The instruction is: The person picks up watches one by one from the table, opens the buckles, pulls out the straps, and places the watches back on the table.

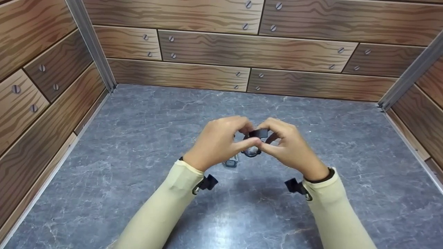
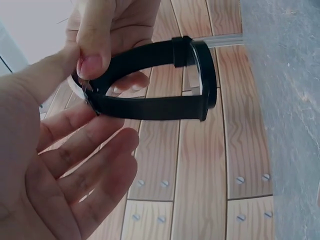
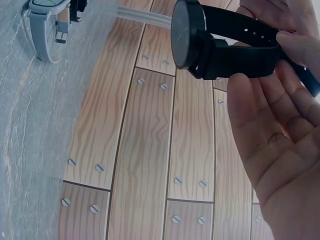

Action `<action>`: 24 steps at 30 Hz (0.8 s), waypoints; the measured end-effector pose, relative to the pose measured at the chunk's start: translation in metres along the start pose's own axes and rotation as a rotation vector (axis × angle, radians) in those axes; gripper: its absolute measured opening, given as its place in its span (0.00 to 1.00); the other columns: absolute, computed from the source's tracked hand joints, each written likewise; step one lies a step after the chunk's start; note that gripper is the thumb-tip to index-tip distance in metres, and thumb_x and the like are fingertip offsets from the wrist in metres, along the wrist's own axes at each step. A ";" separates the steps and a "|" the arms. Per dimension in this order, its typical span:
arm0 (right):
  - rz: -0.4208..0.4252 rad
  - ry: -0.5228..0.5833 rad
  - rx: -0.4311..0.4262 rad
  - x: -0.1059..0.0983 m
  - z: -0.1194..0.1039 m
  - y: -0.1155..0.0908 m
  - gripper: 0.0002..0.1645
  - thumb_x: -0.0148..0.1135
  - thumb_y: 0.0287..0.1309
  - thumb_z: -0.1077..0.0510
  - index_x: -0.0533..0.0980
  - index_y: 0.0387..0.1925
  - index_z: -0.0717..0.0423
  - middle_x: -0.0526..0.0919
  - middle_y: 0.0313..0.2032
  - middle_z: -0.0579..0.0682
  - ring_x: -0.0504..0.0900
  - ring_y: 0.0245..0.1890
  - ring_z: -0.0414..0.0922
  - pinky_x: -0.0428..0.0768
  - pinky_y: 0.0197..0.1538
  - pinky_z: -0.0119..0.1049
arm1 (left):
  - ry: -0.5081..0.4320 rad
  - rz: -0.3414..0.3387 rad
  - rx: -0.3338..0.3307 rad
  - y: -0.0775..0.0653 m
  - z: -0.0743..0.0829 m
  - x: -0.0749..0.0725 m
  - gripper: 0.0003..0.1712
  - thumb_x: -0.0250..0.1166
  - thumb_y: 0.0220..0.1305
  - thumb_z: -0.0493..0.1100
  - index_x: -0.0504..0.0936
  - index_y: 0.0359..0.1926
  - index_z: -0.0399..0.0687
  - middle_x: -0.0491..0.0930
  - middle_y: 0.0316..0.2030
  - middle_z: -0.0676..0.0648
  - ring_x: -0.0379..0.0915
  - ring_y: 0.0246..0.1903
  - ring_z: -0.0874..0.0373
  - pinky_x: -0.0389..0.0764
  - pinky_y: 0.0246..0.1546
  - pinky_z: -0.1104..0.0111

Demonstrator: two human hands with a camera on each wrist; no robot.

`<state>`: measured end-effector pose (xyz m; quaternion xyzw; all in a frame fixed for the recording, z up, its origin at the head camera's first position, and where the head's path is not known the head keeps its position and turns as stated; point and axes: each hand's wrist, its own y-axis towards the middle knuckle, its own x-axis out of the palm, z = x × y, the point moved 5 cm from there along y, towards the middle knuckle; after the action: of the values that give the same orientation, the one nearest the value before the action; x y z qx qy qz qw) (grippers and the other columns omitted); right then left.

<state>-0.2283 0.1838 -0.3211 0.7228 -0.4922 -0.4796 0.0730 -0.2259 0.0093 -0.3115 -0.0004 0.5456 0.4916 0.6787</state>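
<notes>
Both hands hold a black-strapped watch (image 2: 150, 107) above the table. Its strap forms a loop, and its round case (image 3: 186, 35) hangs on the table side. My left hand (image 1: 221, 140) pinches the strap near the buckle (image 2: 89, 95) with thumb and fingers. My right hand (image 1: 289, 148) meets it there, thumb and fingers gripping the other part of the strap. Fingers hide much of the strap ends in the head view. A second watch, pale with a squarish dial (image 1: 231, 162), stands on the table below the left hand.
A dark item (image 3: 77, 9) is beside the pale watch, partly cut off in the right wrist view. The grey marbled table (image 1: 166, 114) is bounded by plank-patterned walls (image 1: 204, 48) at the back and sides. Small black wrist cameras (image 1: 209, 182) stick out from both sleeves.
</notes>
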 end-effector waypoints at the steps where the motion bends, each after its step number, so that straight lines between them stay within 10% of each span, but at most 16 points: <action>1: -0.002 -0.005 0.000 0.000 0.000 0.000 0.10 0.74 0.60 0.66 0.83 0.42 0.55 0.85 0.39 0.44 0.83 0.41 0.39 0.86 0.38 0.33 | 0.005 0.010 0.000 0.000 0.000 0.000 0.19 0.66 0.69 0.64 0.85 0.43 0.56 0.85 0.38 0.59 0.80 0.37 0.67 0.80 0.39 0.70; 24: 0.038 0.003 -0.053 -0.001 -0.004 0.000 0.09 0.74 0.59 0.67 0.84 0.40 0.56 0.87 0.39 0.45 0.84 0.38 0.40 0.85 0.39 0.31 | -0.150 0.026 -0.022 0.002 -0.003 -0.005 0.15 0.59 0.76 0.49 0.87 0.52 0.50 0.87 0.42 0.55 0.82 0.40 0.67 0.82 0.36 0.74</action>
<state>-0.2253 0.1832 -0.3177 0.7116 -0.4929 -0.4901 0.1020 -0.2291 0.0051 -0.3077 0.0361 0.4876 0.5049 0.7113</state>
